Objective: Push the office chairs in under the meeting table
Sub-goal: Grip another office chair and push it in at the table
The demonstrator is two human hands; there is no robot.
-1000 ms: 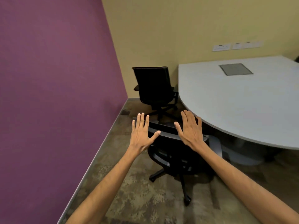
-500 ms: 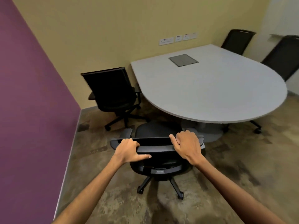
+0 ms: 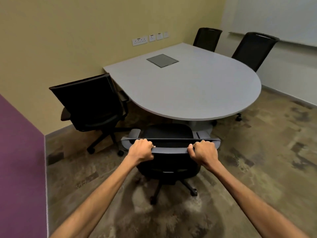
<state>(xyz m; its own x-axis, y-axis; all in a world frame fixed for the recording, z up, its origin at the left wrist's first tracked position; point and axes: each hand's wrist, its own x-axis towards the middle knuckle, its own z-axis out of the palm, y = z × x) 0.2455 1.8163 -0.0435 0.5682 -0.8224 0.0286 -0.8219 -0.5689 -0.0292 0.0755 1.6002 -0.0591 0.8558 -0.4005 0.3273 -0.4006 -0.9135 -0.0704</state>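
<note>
Since both ends give even steering, the left hand [image 3: 141,150] and right hand [image 3: 204,152] clamp the near chair [image 3: 169,134] backrest top, its seat just short of the meeting table [image 3: 188,86] edge.

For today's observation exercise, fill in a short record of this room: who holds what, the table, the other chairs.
left hand: shut on near chair
right hand: shut on near chair
near chair: seat front at table edge, not yet under
table: white, rounded end, grey panel inset
other chairs: one left, two far side
</note>
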